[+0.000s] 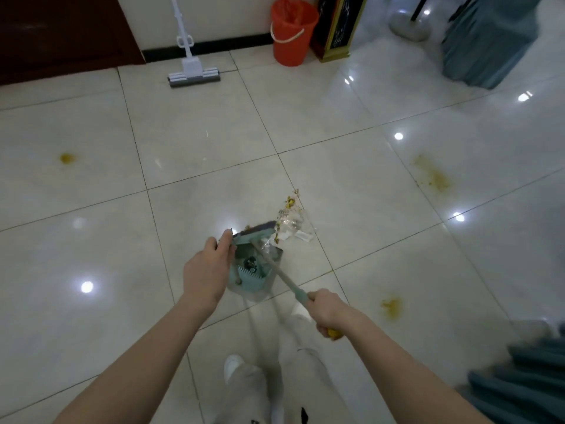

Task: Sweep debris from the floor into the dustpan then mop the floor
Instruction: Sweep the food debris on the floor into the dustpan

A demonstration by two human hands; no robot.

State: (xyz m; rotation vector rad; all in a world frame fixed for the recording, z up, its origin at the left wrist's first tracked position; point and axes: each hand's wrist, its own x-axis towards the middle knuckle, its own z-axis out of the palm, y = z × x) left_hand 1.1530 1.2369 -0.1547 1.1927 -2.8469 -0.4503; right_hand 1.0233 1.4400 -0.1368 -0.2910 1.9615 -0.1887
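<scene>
Head view: left hand (211, 267) grips the dustpan (253, 270); right hand (327, 310) clenches the broom (275, 264) handle beside debris (290, 215) on tiles.

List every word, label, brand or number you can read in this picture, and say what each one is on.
None can be read.
Orange bucket: no print shows.
Mop by the wall: plain, no label visible.
Dark gold-framed board beside the bucket: pale marks, too blurred to tell whether they are writing.
Broom and dustpan: no markings visible.
</scene>
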